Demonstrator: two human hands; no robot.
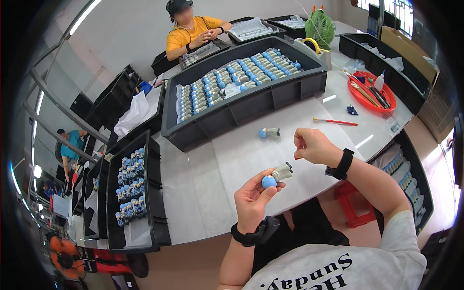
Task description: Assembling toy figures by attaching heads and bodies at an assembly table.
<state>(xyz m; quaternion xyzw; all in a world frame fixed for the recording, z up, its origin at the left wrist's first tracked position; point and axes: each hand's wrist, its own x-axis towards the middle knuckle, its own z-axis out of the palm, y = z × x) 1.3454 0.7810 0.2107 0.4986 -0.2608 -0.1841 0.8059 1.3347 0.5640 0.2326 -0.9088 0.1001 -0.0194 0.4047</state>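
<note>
My left hand (252, 197) holds a small figurine (276, 176) with a blue round head and a grey-white body, head toward me, above the white table's (203, 193) near edge. My right hand (311, 145) hovers just right of it with fingers curled; whether it holds anything small I cannot tell. A second figurine of the same kind (269, 132) lies on its side on the table beyond my hands. Both wrists carry black bands.
A large dark tray (251, 104) of several rows of figurines lies ahead. Another dark tray (133, 193) with standing figurines is at my left. A red dish (360, 96) with brushes and a loose red-handled brush (336, 122) lie right. A person in yellow (193, 31) sits opposite.
</note>
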